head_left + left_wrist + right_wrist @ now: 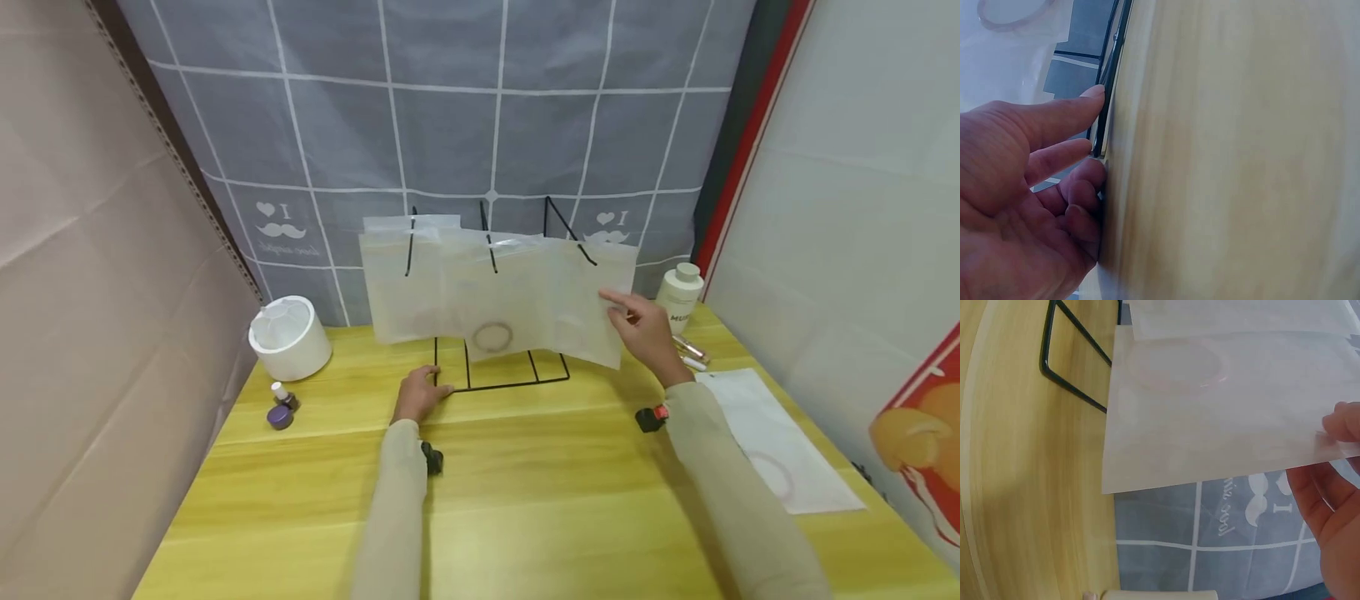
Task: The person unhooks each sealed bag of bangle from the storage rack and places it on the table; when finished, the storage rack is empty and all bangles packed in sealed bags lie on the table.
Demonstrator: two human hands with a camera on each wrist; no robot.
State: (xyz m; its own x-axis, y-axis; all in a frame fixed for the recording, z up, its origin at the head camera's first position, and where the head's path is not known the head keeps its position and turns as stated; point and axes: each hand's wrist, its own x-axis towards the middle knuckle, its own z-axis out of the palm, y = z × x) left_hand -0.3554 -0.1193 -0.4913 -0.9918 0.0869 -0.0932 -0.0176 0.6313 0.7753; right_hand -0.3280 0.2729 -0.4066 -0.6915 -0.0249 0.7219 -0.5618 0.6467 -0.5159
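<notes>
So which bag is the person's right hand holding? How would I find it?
Look at the yellow wooden table and find the black wire rack standing at its back. Frosted bags hang along its prongs; the one you want is the rightmost bag, the only one pinched at its edge by the right hand.

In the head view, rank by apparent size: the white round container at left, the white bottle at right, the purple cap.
1. Container
2. Bottle, farther back, so real sizes are unsure
3. Purple cap
</notes>
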